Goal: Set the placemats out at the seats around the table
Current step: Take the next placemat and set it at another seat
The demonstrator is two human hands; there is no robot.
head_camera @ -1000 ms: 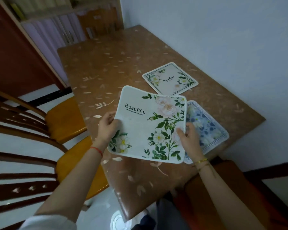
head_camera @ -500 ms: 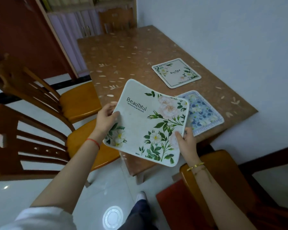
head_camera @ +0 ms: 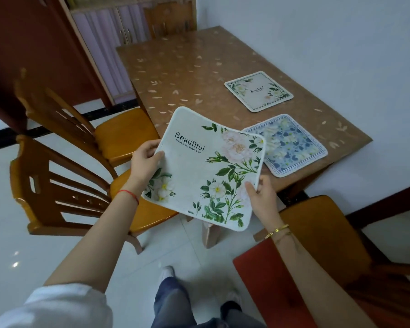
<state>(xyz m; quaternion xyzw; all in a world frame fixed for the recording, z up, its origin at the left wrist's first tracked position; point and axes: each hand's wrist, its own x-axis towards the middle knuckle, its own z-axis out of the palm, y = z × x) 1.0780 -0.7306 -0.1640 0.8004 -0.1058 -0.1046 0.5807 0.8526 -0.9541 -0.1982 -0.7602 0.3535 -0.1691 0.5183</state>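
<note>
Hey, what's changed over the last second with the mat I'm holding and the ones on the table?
The held mat has come back off the table toward you and now hangs over the floor by the near corner; you have stepped back. Both hands, left and right, still grip its edges. The white mat and blue mat lie where they were.

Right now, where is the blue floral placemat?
In the head view, the blue floral placemat lies flat at the table's near right corner, beside the small white mat, partly behind the held placemat.
</note>
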